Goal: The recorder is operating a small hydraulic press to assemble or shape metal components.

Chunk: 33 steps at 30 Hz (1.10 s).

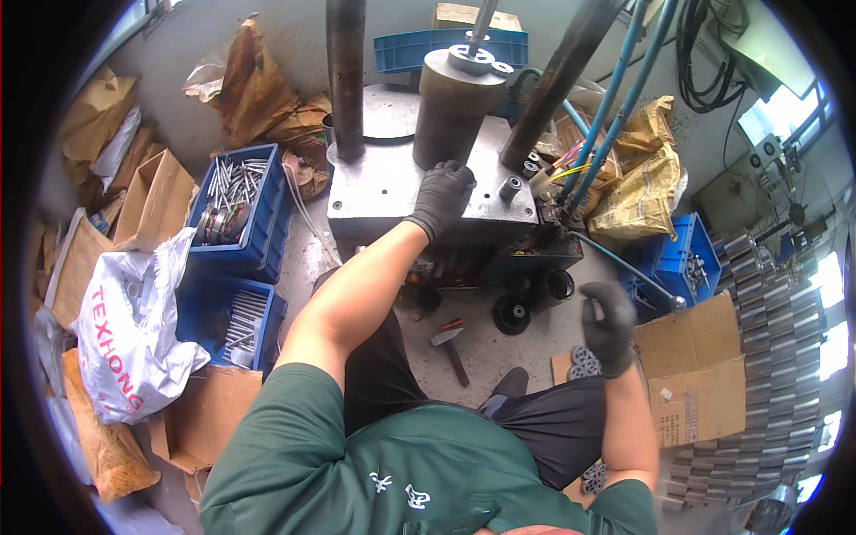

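Observation:
My left hand (443,198), in a dark glove, rests at the front of the metal press plate (361,201). Its fingers are curled against the foot of a dark upright cylinder (450,111); whatever may be in them is hidden. A shiny rod (482,25) comes down onto the pale cap at the cylinder's top. Blurred by motion, my right hand (610,332), gloved too, hangs in the air right of the press, its fingers bent. Nearest to it is a lever with a ball end (678,304), apart from the hand.
Blue crates (267,223) of metal rods stand left, beside a white sack (134,330). A hammer (452,352) and black round parts (513,315) lie on the floor. Thick press columns (346,80) flank the cylinder. Cardboard (695,383) and stacked metal parts (758,357) are at right.

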### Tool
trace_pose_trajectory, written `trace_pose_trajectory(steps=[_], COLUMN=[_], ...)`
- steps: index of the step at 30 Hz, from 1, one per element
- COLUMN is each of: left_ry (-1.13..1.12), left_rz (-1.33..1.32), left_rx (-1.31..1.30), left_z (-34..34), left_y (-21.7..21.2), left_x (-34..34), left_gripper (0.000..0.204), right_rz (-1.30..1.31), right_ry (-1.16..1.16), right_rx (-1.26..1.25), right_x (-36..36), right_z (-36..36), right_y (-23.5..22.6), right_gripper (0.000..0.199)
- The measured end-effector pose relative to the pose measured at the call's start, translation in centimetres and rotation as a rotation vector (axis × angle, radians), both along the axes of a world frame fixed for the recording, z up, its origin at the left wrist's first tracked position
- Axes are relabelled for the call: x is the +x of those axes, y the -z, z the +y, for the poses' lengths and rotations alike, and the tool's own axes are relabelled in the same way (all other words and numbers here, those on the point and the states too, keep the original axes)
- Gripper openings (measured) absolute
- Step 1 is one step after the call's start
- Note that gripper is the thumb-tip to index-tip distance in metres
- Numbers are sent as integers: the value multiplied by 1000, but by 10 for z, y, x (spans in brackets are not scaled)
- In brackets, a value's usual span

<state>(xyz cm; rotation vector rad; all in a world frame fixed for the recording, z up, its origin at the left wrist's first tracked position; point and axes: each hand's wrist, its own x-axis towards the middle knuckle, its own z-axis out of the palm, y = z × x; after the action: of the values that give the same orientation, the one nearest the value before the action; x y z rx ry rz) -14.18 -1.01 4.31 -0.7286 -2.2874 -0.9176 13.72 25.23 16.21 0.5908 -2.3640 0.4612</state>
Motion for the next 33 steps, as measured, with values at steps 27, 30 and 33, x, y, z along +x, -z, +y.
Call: trace_pose_trajectory(steps=[27, 30, 33], left_ry=[879, 806, 572], left_rz=[-1043, -1005, -825], left_rx=[529, 551, 650], left_z=[7, 3, 0], left_y=[-21, -26, -46], left_x=[136, 136, 107], left_gripper=[60, 57, 43], right_rz=[-486, -415, -370], right_ry=[-227, -256, -205], right_rx=[-315, -323, -321], right_x=[-67, -68, -72], right_z=[-60, -54, -44], right_y=[36, 35, 32], right_gripper=[34, 32, 27])
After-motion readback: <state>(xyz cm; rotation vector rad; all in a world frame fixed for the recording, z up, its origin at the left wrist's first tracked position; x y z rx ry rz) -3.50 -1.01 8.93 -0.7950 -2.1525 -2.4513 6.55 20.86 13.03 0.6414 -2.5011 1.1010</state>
